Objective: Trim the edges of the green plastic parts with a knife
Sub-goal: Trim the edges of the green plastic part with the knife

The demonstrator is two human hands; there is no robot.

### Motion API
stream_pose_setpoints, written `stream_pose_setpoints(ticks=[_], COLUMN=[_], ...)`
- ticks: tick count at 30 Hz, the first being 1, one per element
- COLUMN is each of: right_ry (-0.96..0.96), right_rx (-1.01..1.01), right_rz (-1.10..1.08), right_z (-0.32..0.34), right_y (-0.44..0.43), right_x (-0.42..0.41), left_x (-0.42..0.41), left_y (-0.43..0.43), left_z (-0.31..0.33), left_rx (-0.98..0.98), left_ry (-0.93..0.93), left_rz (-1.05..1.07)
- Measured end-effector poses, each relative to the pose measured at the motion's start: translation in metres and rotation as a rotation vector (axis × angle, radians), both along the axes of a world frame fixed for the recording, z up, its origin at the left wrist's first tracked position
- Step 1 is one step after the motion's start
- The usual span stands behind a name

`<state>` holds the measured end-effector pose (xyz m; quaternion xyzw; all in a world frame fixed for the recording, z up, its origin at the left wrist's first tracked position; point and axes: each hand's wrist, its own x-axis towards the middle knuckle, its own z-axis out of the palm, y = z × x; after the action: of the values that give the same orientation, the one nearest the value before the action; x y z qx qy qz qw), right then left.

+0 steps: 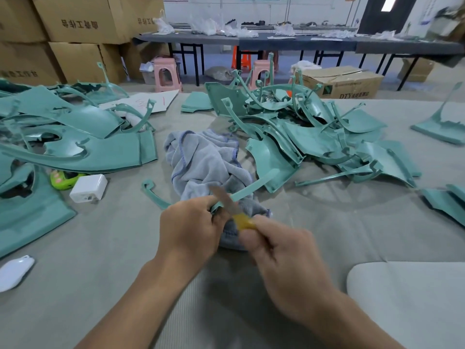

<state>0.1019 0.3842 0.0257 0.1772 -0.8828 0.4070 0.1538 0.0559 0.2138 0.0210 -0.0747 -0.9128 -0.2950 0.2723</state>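
Starting at the left edge of the table (pixel 100 248), which has a grey cloth over it: there's a big heap of green plastic parts (pixel 75 137), mostly flat curved panels with thin arms sticking up. Just in front of that pile sits a white charger block (pixel 88 188) with a lime green toy-looking thing (pixel 63 180) touching its left side, and a white oval gadget (pixel 15 272) lies right at the near left edge.

Toward the middle, a loose green hook-shaped strip (pixel 153 195) lies on the table next to a crumpled grey towel (pixel 208 162). Over the near end of that towel the left hand (pixel 188 230) is curled round one end of a long green plastic part (pixel 251 188), whose other end points up and right toward the far pile. The right hand (pixel 281 253) grips a knife (pixel 231 207) by its yellow handle, blade angled up-left and crossing the green part right beside the left fingers. So both hands are close together, each clamped on its own thing. The blade is blurry, so I can't tell whether it's actually biting into the edge.

Right of centre is a second, messier heap of green parts (pixel 314 137). A few more green pieces (pixel 442 127) sit along the right edge, and a pale grey cushion (pixel 407 298) fills the near right corner.
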Motion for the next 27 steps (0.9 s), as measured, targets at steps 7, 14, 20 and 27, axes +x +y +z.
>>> stream_pose_setpoints(ticks=[7,14,20,27], right_ry=[-0.087,0.006,-0.152,-0.043], right_rx=[0.054,0.04,0.042,-0.056], right_rz=[-0.346,-0.106,-0.415,-0.071], right_z=[-0.003,0.002,-0.003,-0.003], right_y=[0.02,-0.006,0.015,0.005], right_x=[-0.021,0.0,-0.023,-0.009], left_x=[0.002,-0.002,0.003,0.001], left_y=[0.0,-0.001,-0.004,-0.004], left_z=[0.002,-0.002,0.0,-0.001], left_rx=[0.005,-0.039,0.035,0.019], left_ry=[0.029,0.04,-0.004,-0.004], left_rz=[0.004,0.04,0.007,0.007])
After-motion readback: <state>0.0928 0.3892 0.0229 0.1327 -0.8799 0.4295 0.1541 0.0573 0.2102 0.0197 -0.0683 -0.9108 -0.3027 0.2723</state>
